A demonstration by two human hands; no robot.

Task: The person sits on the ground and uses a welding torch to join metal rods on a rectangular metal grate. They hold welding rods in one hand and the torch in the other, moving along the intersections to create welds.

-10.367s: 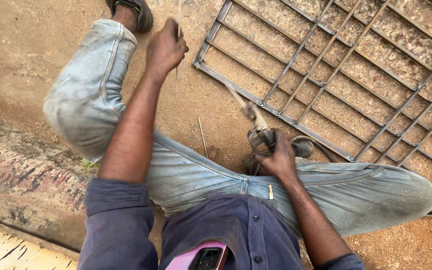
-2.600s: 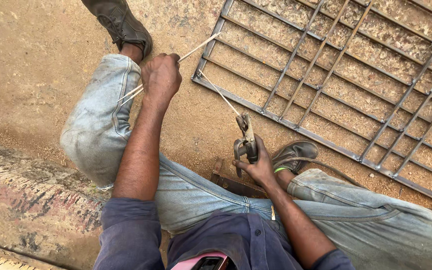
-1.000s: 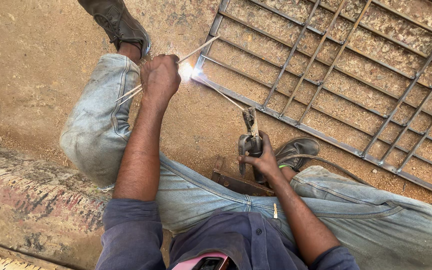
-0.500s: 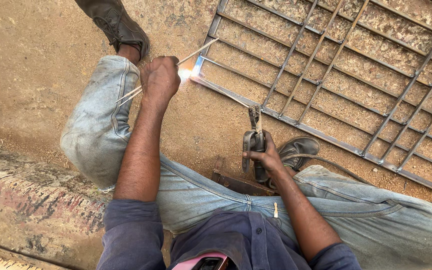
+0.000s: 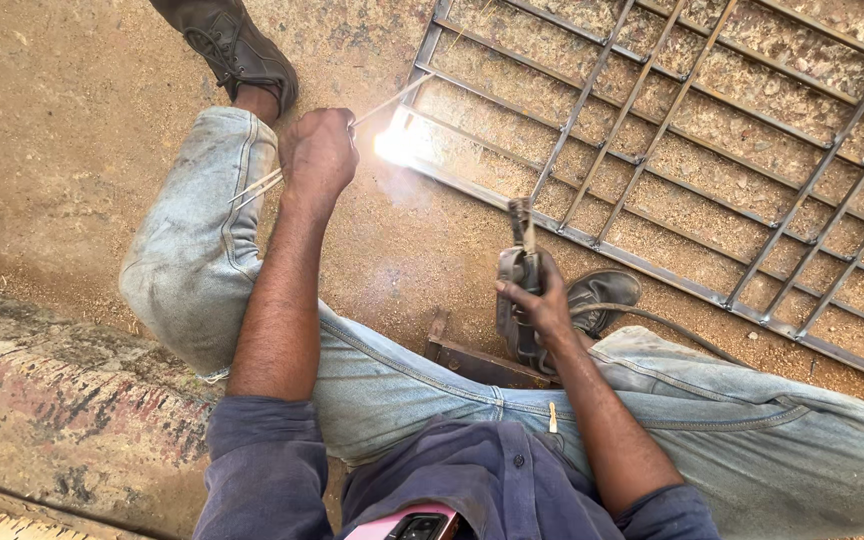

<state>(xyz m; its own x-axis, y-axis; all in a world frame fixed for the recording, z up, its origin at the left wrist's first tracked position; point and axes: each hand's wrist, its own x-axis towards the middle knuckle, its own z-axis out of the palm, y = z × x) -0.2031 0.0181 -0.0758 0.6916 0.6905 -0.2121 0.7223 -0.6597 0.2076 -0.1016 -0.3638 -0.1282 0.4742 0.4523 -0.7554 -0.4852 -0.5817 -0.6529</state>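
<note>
Far to the left runs a worn, stained concrete ledge [image 5: 42, 400] along the sandy ground [image 5: 52, 130], and beside it the person sits low with the left knee in faded jeans [image 5: 202, 250] raised and a dark boot [image 5: 232, 45] planted beyond it. The left hand [image 5: 318, 155] is clenched in a fist around a bundle of thin welding rods [image 5: 257, 185], whose ends stick out behind the knuckles toward the knee and out in front toward the metal. Just right of that fist a bright white arc [image 5: 397, 145] burns at the near corner of a flat metal grille [image 5: 672, 150] lying on the ground, made of a frame with thin crossing bars. Further right, the right hand [image 5: 542, 305] grips a grey electrode holder [image 5: 518, 290], its jaw pointing up toward the frame's lower rail, with a dark cable [image 5: 672, 325] trailing away over the right thigh. Under that hand a rusty steel bar [image 5: 477, 362] lies on the ground, and the other shoe [image 5: 602, 295] rests close to the frame's edge.
</note>
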